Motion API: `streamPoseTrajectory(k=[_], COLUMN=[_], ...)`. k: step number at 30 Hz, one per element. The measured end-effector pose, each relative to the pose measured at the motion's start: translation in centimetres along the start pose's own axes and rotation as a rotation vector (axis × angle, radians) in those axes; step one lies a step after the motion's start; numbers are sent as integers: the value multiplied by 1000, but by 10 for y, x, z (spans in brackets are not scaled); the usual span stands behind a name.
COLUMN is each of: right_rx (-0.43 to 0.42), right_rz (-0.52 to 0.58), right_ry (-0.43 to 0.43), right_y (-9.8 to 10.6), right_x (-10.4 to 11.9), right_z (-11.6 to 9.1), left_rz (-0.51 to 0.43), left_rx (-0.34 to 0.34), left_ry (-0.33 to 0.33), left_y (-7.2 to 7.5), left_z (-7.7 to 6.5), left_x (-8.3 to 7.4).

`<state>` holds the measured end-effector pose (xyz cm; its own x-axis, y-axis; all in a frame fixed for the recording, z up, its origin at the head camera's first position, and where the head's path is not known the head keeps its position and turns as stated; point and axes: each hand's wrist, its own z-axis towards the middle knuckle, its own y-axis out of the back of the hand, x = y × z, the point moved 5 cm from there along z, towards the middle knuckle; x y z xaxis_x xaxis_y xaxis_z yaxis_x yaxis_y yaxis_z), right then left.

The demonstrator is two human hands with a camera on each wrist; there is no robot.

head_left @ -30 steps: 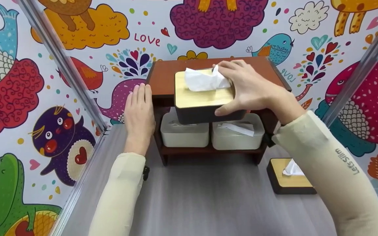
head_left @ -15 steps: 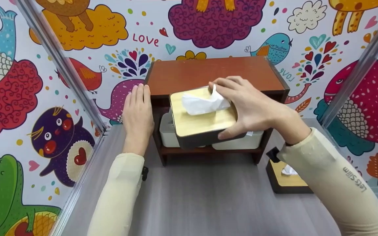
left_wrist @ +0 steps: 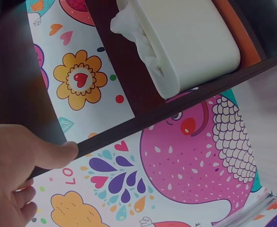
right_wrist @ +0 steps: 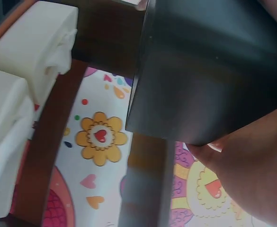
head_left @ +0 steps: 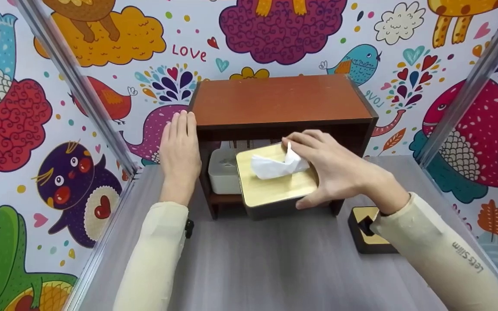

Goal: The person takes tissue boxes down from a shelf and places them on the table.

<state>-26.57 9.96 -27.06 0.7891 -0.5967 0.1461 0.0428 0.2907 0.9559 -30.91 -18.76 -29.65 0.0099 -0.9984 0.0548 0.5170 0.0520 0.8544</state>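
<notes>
My right hand [head_left: 339,168] grips a black tissue box [head_left: 275,190] with a pale wood lid, thumb on its near side and fingers on the far side. A white tissue [head_left: 270,168] sticks out of the lid. The box hangs tilted in front of the brown wooden shelf [head_left: 279,99]; its dark body [right_wrist: 190,71] fills much of the right wrist view. My left hand [head_left: 180,160] holds the shelf's left side panel, the thumb [left_wrist: 58,156] at its front edge and the fingers outside. A white tissue box [head_left: 223,172] stands inside, partly hidden.
The right wrist view shows two white tissue boxes, an upper one [right_wrist: 39,42] and a lower one [right_wrist: 5,94], on the shelf board. Another black tissue box [head_left: 374,248] lies on the grey floor at right, partly behind my sleeve. Patterned walls [head_left: 197,26] stand behind and beside.
My right hand has brought the black tissue box from over the shelf top down and toward me, in front of the shelf. My left hand stays at the side panel.
</notes>
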Motion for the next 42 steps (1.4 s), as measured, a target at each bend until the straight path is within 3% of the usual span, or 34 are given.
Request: streamPoseTrajectory(k=[30,42], right_rx=[72,20], right_rz=[50,53], right_ry=[-120,-105], right_y=[-116,-145], right_x=[-44,-58], right_z=[-61,-78], left_rz=[-10,-21], left_rx=[-12,-19], left_ry=[5,2], left_y=[2,1], left_z=[-1,-1], left_x=[0,0])
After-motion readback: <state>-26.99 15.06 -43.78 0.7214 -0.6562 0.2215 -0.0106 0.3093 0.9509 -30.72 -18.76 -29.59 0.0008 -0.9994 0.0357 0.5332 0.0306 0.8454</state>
